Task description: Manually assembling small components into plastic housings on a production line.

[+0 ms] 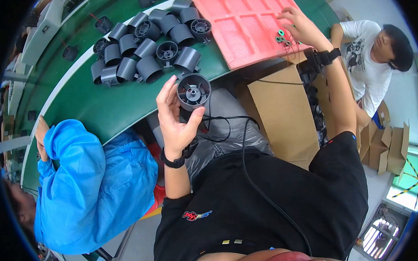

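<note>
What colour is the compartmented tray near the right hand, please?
The compartmented tray is pink, seen best in the head view.

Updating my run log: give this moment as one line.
left hand: holds gray tube; right hand: open, near green parts, pink tray; more tubes: on green table

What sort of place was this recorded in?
Probably a factory assembly workshop, judging by the long green-topped workbench, the cluster of dark grey cylindrical plastic housings on it, and the pink, foam-like compartmented tray.
</note>
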Motion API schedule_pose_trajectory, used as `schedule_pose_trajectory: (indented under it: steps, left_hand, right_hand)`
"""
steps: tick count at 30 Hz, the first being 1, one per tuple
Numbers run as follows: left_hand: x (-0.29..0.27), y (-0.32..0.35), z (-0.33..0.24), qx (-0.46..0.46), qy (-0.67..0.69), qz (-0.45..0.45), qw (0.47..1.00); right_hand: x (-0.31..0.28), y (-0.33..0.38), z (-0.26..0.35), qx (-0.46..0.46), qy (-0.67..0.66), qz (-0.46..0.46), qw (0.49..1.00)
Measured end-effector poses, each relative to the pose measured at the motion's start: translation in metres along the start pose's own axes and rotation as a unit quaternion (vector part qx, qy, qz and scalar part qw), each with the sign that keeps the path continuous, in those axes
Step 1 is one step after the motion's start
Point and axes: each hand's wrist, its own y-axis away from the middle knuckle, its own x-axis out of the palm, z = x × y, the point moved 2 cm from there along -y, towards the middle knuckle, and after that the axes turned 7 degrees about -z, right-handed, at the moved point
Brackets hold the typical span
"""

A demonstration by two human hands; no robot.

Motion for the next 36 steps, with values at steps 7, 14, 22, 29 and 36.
schedule_pose_trajectory:
  steps: [7,14,22,29,36]
  left_hand:
    - [-0.018,0.012,0.002,0.017,0.065,-0.019,0.998]
    - [-0.028,0.009,-0.006,-0.026,0.114,-0.055,0.992]
    - [-0.019,-0.002,-0.017,-0.025,0.118,-0.021,0.992]
    - [-0.023,0.015,-0.029,-0.025,0.070,-0.002,0.997]
    - [-0.038,0.037,-0.034,0.003,0.045,-0.034,0.998]
  right_hand:
    - [0.042,0.035,-0.059,0.078,-0.122,0.072,0.987]
    - [-0.010,0.016,-0.004,0.213,-0.470,-0.134,0.846]
    - [0.008,-0.010,0.169,0.150,-0.618,-0.050,0.771]
    - [0.111,-0.190,0.040,0.034,-0.318,0.004,0.947]
    - [0.184,-0.262,-0.008,0.034,-0.278,0.113,0.953]
